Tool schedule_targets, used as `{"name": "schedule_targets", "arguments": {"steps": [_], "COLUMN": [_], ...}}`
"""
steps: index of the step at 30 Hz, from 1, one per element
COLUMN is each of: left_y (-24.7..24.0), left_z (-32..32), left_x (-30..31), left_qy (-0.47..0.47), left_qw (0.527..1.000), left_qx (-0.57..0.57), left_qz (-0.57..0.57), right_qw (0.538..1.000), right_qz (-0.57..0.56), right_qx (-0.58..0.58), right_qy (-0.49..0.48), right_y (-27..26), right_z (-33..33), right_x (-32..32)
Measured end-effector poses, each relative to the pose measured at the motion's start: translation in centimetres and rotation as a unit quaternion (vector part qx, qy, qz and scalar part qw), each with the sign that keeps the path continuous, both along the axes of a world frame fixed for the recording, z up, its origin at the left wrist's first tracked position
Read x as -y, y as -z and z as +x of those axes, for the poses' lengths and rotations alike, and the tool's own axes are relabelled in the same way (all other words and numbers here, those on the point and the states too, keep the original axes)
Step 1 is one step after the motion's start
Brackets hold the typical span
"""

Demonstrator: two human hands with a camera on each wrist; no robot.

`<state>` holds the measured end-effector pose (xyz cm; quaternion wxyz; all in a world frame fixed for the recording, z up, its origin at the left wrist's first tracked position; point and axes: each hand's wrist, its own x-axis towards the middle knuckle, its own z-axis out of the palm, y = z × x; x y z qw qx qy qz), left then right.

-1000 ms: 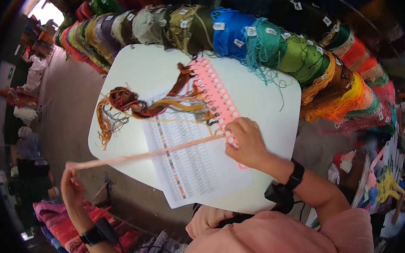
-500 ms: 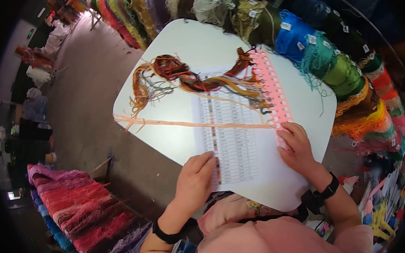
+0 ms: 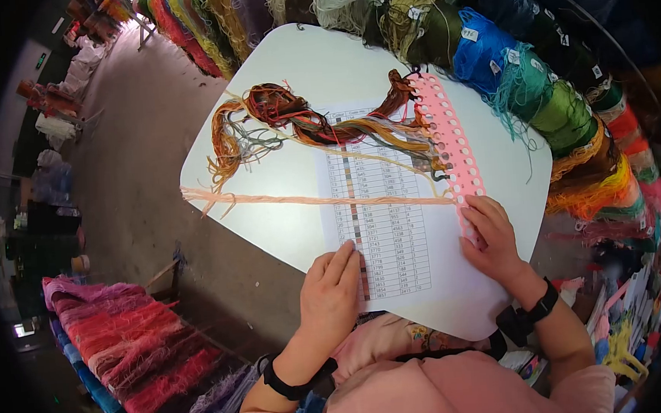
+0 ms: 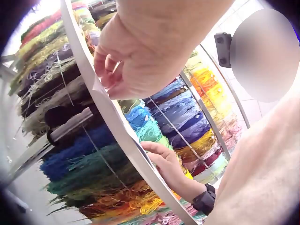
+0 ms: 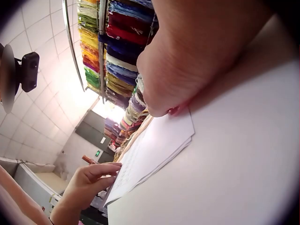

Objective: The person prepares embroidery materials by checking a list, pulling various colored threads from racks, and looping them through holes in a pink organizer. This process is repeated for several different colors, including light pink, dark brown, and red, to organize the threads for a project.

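Note:
On the white table lies a pink thread card (image 3: pixel 447 135) with rows of punched holes. My right hand (image 3: pixel 491 236) grips its lower end, thumb at one edge and fingers over the other. A long peach skein (image 3: pixel 307 200) runs left from the card to the table's edge. Brown, gold and grey threads (image 3: pixel 326 131) hang from the upper holes in a loose bundle. My left hand (image 3: pixel 329 288) rests on the printed colour chart (image 3: pixel 394 255), fingertips beside its column of colour swatches. In the left wrist view, that hand bends over the table edge (image 4: pixel 122 126).
Thick hanks of dyed thread (image 3: pixel 479 42) line the far side of the table (image 3: pixel 261 67), many with white tags. Red and pink hanks (image 3: pixel 135 347) lie on a rack at the lower left. Grey floor (image 3: pixel 139 165) shows on the left.
The left hand has come down from the far left, having let go of the peach skein's end, and now lies on the chart. The skein rests on the table. The right hand stays at the card.

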<state>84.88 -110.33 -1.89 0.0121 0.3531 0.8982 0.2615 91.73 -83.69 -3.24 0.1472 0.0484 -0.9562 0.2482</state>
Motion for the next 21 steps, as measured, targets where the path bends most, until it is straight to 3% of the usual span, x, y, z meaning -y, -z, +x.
{"name": "schedule_targets", "arguments": {"steps": [4,10,13,16,21], "left_y": [-0.1,-0.5,-0.5,-1.4,-1.0], "left_z": [-0.1,-1.2,-1.5,-2.2,-3.2], "left_x": [-0.5,-1.0,-1.4,-1.8,-2.2], "left_qy": [0.0,0.031,0.03,0.051,0.075], "left_qw": [1.0,0.998,0.998,0.993,0.989], "left_qx": [-0.002,-0.021,0.0,-0.012,-0.037], "left_qz": [0.002,-0.056,-0.061,-0.103,-0.12], "right_qw": [1.0,0.985,0.985,0.989,0.998], "right_qz": [0.021,0.112,0.106,0.115,0.004], "right_qx": [0.017,0.061,0.074,0.085,0.062], "right_qy": [-0.012,-0.12,-0.113,-0.042,-0.023], "right_y": [-0.7,-3.0,-2.8,-2.5,-3.3], "right_z": [-0.3,-4.4,-7.1,-9.5,-8.7], "right_x": [-0.1,1.9,3.2,3.3,1.4]}}
